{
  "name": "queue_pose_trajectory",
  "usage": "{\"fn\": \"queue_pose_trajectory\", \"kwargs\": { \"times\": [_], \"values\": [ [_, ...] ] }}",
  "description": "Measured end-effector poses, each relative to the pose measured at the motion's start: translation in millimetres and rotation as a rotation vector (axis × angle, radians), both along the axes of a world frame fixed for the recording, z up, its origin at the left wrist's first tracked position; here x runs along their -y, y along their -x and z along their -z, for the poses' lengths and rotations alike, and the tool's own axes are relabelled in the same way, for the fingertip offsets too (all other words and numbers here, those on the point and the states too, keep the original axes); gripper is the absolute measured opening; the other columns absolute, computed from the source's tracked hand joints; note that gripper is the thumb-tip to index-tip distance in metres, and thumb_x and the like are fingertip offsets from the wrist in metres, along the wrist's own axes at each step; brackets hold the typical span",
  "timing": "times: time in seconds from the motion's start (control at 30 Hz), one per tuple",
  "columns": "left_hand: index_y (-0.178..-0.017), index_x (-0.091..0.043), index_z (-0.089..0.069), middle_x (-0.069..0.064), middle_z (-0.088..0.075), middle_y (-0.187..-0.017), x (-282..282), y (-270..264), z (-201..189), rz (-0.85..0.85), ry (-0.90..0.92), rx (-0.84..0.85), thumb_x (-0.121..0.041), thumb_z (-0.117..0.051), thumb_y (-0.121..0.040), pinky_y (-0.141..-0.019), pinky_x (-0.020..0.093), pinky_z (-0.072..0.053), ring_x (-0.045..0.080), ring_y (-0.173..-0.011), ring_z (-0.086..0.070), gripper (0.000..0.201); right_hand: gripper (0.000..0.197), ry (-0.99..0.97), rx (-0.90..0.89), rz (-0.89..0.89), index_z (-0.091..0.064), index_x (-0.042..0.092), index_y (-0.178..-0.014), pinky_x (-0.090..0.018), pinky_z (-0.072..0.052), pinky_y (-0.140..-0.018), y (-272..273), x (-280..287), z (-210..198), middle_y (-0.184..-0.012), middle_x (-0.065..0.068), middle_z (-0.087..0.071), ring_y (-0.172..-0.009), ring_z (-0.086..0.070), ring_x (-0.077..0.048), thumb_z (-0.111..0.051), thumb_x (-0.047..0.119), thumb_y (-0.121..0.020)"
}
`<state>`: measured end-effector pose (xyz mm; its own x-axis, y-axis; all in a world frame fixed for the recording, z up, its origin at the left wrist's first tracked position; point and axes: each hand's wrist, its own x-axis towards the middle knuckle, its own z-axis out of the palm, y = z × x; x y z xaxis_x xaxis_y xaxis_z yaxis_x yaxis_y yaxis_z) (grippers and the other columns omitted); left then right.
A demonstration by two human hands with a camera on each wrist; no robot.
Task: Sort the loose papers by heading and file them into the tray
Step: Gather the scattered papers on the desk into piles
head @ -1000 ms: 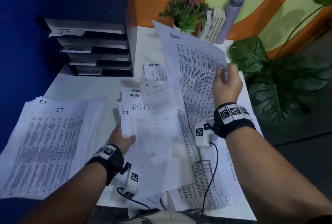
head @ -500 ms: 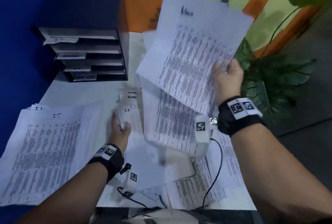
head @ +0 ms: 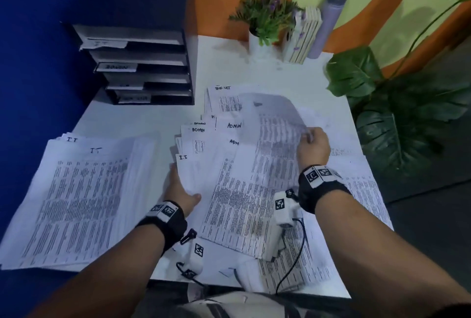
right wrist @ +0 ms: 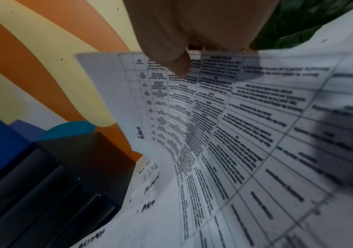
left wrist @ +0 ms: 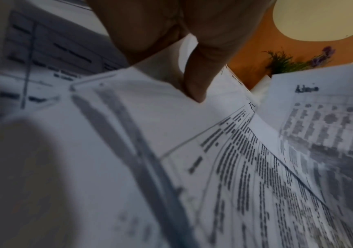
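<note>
Loose printed papers (head: 254,205) headed ADMIN and IT overlap in the middle of the white desk (head: 122,121). My right hand (head: 309,136) pinches the edge of an Admin sheet (head: 275,136), which curls over low above the pile; the thumb (right wrist: 171,63) presses on top of that sheet (right wrist: 245,117). My left hand (head: 182,187) grips the left edge of an IT-headed sheet (head: 193,172), thumb (left wrist: 194,83) on top and fingers under it. A sorted IT stack (head: 76,190) lies at the left. The black tiered tray (head: 142,62) with labelled shelves stands at the back left.
A potted plant (head: 265,19), a row of small books (head: 304,34) and a grey bottle (head: 328,19) stand at the back edge. A large leafy plant (head: 397,113) crowds the desk's right side. Blue wall at left. More sheets hang over the near right edge.
The right hand has brought the Admin sheet down from high in the air to just above the pile, now curled. The left hand keeps hold of the IT sheet.
</note>
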<state>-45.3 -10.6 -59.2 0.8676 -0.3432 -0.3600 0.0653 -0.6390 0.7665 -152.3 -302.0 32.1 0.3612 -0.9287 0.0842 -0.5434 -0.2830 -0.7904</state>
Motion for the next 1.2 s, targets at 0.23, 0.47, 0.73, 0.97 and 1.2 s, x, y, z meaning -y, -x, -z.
{"fn": "queue_pose_trajectory", "kwargs": {
  "times": [0.23, 0.47, 0.73, 0.97, 1.2],
  "values": [
    [-0.148, -0.035, -0.019, 0.005, -0.037, -0.141, 9.7, 9.0, -19.6, -0.129, -0.027, 0.038, 0.005, -0.066, -0.066, -0.096, 0.038, -0.047, 0.03, -0.125, -0.044, 0.103, 0.017, -0.099, 0.077, 0.132, -0.051, 0.011, -0.078, -0.023, -0.036, -0.062, 28.1, 23.5, -4.1, -0.071, -0.003, -0.051, -0.07, -0.047, -0.02, -0.052, 0.014, -0.095],
    [-0.15, -0.015, -0.028, 0.016, -0.036, -0.148, 30.7, 15.4, -30.3, 0.106, -0.4, 0.074, -0.025, -0.049, -0.094, -0.109, 0.041, -0.035, 0.035, -0.131, -0.041, 0.061, 0.022, -0.36, -0.242, -0.079, -0.05, 0.005, -0.071, -0.037, -0.048, -0.062, 49.8, -23.8, 46.5, -0.069, -0.01, -0.053, -0.066, -0.047, -0.02, -0.054, 0.013, -0.091],
    [-0.117, -0.009, -0.055, 0.003, -0.058, -0.09, 46.6, 33.3, -29.5, 0.222, -0.227, -0.142, -0.013, -0.045, -0.094, -0.07, 0.026, -0.042, 0.022, -0.081, -0.054, 0.025, 0.055, -0.422, -0.274, -0.201, -0.038, 0.013, -0.145, -0.027, -0.046, -0.084, 52.7, -49.1, 39.7, -0.138, -0.012, -0.052, -0.097, -0.056, -0.019, -0.052, 0.006, -0.092],
    [-0.133, -0.019, -0.05, 0.009, -0.053, -0.135, 26.3, 16.5, -38.4, -0.186, -0.439, -0.061, -0.029, -0.066, -0.07, -0.102, 0.042, -0.045, 0.033, -0.122, -0.053, 0.065, 0.05, -0.146, -0.405, -0.312, -0.047, 0.016, -0.139, -0.034, -0.048, -0.088, 26.1, -42.1, 33.0, -0.129, -0.012, -0.048, -0.109, -0.054, -0.027, -0.055, 0.008, -0.09],
    [-0.121, -0.003, -0.053, 0.016, -0.061, -0.113, 21.9, 0.5, -31.3, -0.195, -0.227, -0.265, -0.024, -0.052, -0.093, -0.083, 0.032, -0.045, 0.032, -0.096, -0.058, 0.035, 0.056, -0.236, -0.496, -0.5, -0.039, 0.009, -0.142, -0.039, -0.042, -0.105, 16.1, -69.7, 46.4, -0.137, -0.015, -0.04, -0.124, -0.045, -0.034, -0.052, 0.005, -0.088]
  ]
}}
